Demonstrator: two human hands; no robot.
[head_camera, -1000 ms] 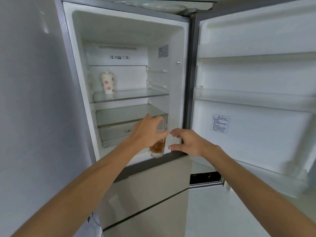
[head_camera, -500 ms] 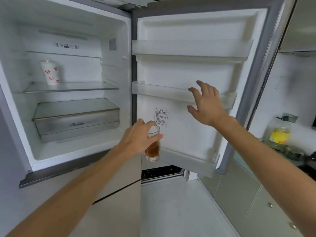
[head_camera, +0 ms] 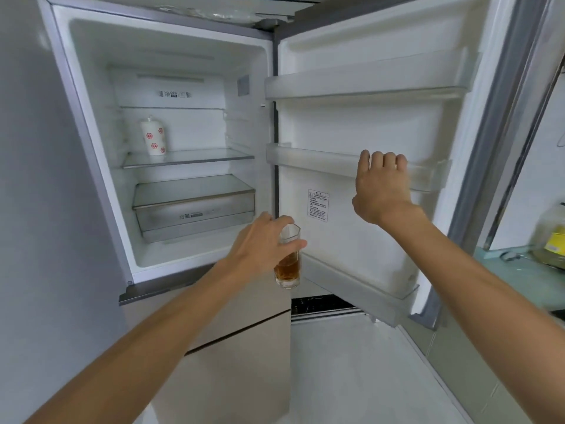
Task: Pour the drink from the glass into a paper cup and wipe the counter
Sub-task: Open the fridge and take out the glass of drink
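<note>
Right, far L inside the open fridge (head_camera: 91, 142) a paper cup (head_camera: 153, 136) w/ red prints stands on the upper glass shelf, well apart from both hands. Maybe it's the one to fill, can't say. Below it is a steel drawer (head_camera: 195, 220), closed.

Centre: the left hand (head_camera: 260, 249) grips the glass (head_camera: 289, 267), fingers & thumb clamped round its upper part. The amber drink sits low in it. The glass is upright, held in the air just in front of the fridge's bottom edge, near the door's lowest shelf.

To the R, the right hand (head_camera: 382, 191) is up on the middle rail (head_camera: 312, 159) of the door (head_camera: 367, 123), fingers close together & bent over the rail's top edge, thumb free below. Far R is the counter (head_camera: 513, 270) w/ a yellow-labelled bottle (head_camera: 550, 237).

Looks like the step is shutting the door w/ drink in hand. To do it well:
- Draw the glass back toward the body first, since it seems to sit in the door's swing path.
- Keep it level.
- Swing the door slowly by the rail & let go before it meets the frame, so no fingers get nipped.
</note>
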